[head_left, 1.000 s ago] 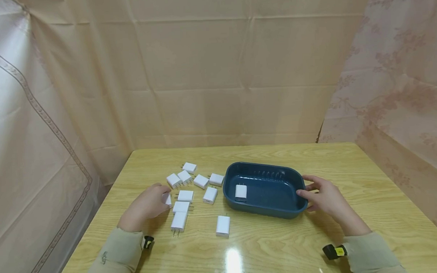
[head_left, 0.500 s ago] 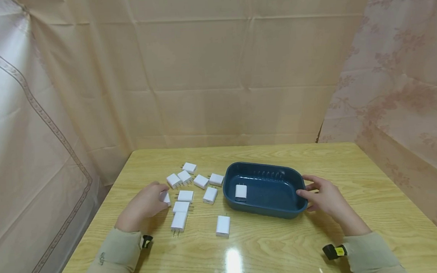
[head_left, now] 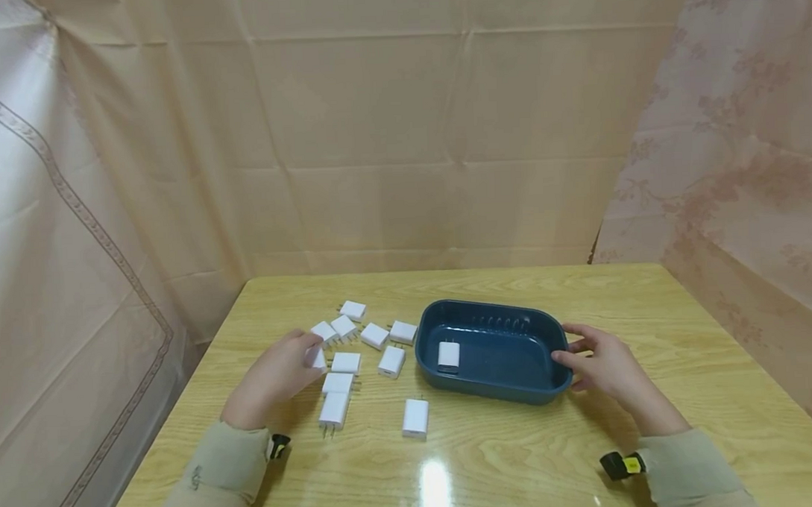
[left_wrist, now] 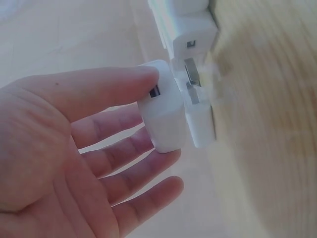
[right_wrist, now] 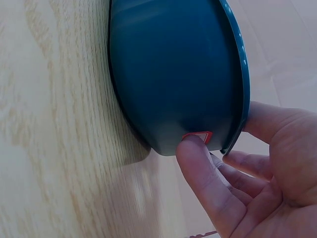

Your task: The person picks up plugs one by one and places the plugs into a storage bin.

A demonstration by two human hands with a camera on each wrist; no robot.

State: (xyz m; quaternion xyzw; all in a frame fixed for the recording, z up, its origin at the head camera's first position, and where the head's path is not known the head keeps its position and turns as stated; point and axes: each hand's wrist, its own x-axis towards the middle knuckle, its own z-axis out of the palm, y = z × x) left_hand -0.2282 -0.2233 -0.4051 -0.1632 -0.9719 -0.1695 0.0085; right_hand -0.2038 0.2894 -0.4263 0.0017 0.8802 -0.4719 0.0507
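My left hand point(head_left: 277, 379) pinches a white charger plug point(head_left: 316, 358) at the left of the scattered group. In the left wrist view, the thumb presses the end with the port of this charger point(left_wrist: 166, 116), and fingers lie behind it. My right hand point(head_left: 599, 360) grips the right end of a dark blue plastic basin point(head_left: 494, 391), thumb over the rim. A fingertip touches the outer wall of the basin point(right_wrist: 173, 69) beside a small red-edged sticker point(right_wrist: 200, 135) in the right wrist view. One white charger point(head_left: 448, 355) lies inside the basin, near its left end.
Several white chargers lie between the left hand and the basin, among them a charger point(head_left: 391, 361) near its left wall and a charger point(head_left: 415, 418) nearer the front. The wooden table point(head_left: 520, 458) meets a beige cloth point(head_left: 402, 134) behind.
My left hand has shifted slightly right with the pinched charger, closer to the neighbouring chargers. The right hand and the basin have stayed in place.
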